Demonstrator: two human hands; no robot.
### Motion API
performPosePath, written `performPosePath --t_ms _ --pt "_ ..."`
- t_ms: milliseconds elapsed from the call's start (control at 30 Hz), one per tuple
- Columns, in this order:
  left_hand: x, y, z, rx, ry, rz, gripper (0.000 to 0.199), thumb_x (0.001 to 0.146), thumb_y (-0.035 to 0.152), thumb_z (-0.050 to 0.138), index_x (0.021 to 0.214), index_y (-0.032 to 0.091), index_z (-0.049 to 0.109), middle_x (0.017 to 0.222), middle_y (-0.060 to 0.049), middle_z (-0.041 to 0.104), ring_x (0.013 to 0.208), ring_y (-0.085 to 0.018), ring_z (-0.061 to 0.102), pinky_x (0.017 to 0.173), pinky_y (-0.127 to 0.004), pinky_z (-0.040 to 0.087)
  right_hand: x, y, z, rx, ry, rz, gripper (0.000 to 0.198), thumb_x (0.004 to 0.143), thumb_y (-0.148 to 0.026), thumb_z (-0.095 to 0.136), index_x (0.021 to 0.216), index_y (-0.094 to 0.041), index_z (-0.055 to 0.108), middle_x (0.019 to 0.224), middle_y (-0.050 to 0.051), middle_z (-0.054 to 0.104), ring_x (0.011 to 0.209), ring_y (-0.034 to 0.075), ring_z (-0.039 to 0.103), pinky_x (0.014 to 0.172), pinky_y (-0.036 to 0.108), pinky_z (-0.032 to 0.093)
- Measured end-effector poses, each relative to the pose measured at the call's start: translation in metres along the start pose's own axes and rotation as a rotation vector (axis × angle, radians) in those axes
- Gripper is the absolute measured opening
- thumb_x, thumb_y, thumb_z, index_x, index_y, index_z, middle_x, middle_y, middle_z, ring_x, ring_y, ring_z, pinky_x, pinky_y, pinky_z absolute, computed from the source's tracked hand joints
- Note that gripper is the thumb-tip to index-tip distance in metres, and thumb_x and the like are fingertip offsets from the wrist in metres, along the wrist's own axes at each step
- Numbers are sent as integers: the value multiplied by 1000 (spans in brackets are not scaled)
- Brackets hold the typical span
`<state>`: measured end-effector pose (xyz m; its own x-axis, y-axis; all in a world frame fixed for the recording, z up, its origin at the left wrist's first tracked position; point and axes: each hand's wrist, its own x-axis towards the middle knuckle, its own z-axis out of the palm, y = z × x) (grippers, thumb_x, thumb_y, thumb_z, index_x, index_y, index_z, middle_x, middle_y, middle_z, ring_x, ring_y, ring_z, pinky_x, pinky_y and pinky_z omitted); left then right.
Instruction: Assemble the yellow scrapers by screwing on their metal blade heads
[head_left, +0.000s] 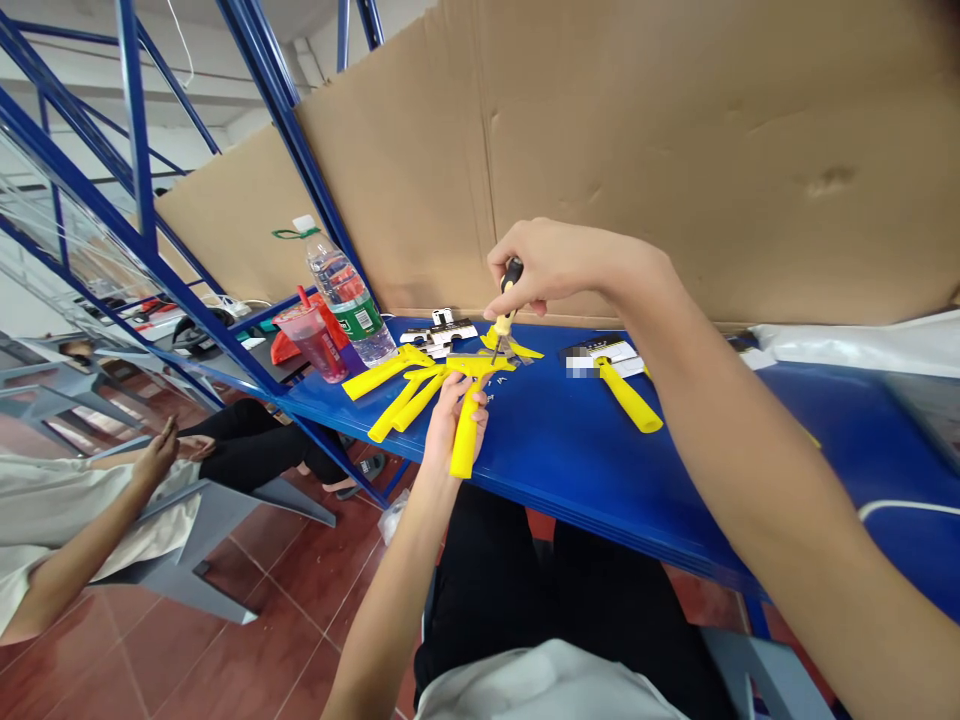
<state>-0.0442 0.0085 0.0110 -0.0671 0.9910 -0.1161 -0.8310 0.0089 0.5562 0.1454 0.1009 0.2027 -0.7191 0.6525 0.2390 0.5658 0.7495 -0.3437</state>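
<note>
My left hand is closed around a yellow T-shaped plastic handle, its grip pointing down toward me over the table's front edge. From above, my right hand grips a screwdriver with a black and pale yellow handle. Its shaft points down at the head of the T-shaped handle; whether the tip sits in a screw is too small to tell. Several small metal screws lie on the table just right of my left hand. More yellow handles lie together to the left of it.
On the blue table, a water bottle and a red drink cup stand at left. Another yellow handle lies right, beside printed cards. Cardboard walls the back. A seated person is at left.
</note>
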Motion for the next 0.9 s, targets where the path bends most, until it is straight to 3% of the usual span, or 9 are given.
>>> performPosePath --t_ms 300,433,600,767,900 --pt "-5 1 -2 30 -75 84 35 96 12 75 120 28 56 129 -7 72 66 -3 62 50 -10 44 -10 21 -19 41 4 -31 44 74 -66 92 89 -26 82 64 1 70 71 22 68 65 35 41" --pt "-11 5 -3 105 -142 196 42 89 19 87 119 31 60 116 -1 71 67 -4 62 49 -12 43 -29 29 -36 126 218 -43 43 79 -63 92 92 -23 83 67 5 71 74 23 65 67 38 40" --pt "-13 16 -7 223 -222 294 49 80 27 96 113 29 59 101 1 67 67 -10 66 46 -17 44 -42 30 -42 221 459 -57 40 82 -54 94 90 -20 75 89 12 81 84 23 67 72 39 41" --pt "-13 27 -9 318 -208 361 54 77 31 99 113 28 59 97 1 70 66 -13 71 46 -19 46 -38 24 -36 275 430 -43 37 89 -56 87 94 -22 73 89 11 81 84 24 74 81 41 51" --pt "-13 39 -12 361 -195 376 60 74 32 101 113 27 57 96 1 72 67 -16 74 46 -20 47 -20 29 -23 315 445 -39 41 83 -65 88 88 -26 74 86 8 80 88 27 74 81 43 56"
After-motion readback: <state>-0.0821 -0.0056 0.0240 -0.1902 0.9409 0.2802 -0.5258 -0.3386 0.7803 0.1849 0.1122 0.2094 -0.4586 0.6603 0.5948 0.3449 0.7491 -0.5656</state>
